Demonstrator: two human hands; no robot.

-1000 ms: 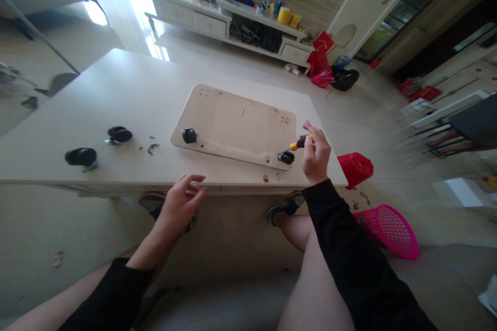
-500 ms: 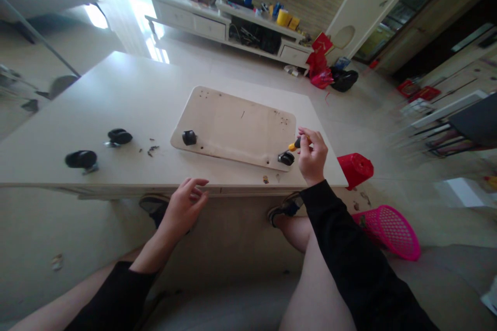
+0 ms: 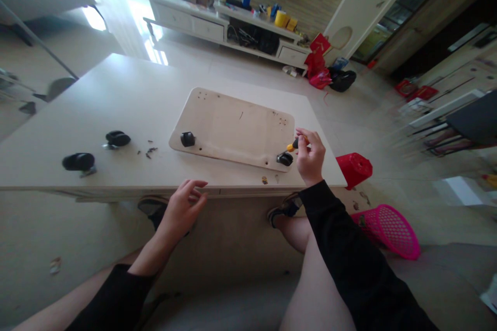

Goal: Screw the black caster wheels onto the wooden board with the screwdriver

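Observation:
My right hand [image 3: 311, 156] is closed around a yellow and black screwdriver [image 3: 292, 147]. The screwdriver's tip points at a black caster wheel [image 3: 285, 159] at the near right corner of a pale wooden board [image 3: 236, 124]. Another caster [image 3: 188, 139] stands on the board's near left corner. Small holes show at both far corners. My left hand [image 3: 187, 206] hangs in front of the table edge, fingers loosely apart and holding nothing. Left of the board lie several screws [image 3: 151, 151] and two loose casters [image 3: 117, 138], [image 3: 78, 162] with metal plates.
The board lies on a white table [image 3: 128, 83]. A red bucket [image 3: 354, 169] and a pink mesh basket [image 3: 390, 232] are on the floor to the right. Beyond the table runs a low white cabinet [image 3: 176, 18] with assorted objects on it. My legs are below the table edge.
The view has shifted very slightly. My right hand keeps the screwdriver at the near right caster, and my left hand stays in nearly the same place.

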